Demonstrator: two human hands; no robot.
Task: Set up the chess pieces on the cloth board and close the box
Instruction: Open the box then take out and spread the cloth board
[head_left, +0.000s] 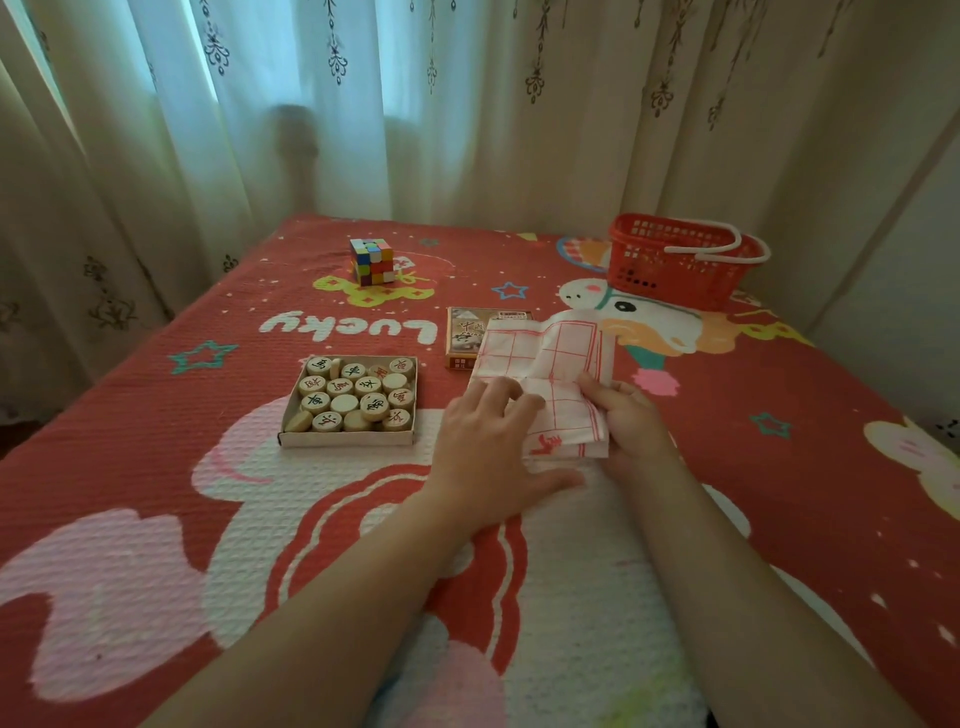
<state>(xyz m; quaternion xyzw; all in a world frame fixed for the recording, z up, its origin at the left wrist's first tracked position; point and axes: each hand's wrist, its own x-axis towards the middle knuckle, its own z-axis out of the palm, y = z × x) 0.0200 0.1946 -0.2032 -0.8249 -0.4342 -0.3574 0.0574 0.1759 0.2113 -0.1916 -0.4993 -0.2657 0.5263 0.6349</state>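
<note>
Your left hand lay nearest, fingers straight, pressing the folded cloth board. Your right hand pinched its near-right edge. The board's long axis ran away from you. The open box of chess pieces sat just left. The lid at the far edge would likely hinder unfolding.

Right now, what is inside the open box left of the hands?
The box holds round wooden chess pieces, packed close; most show red or black characters, a few show blank faces. Any lower layer and the box floor are covered.
</note>
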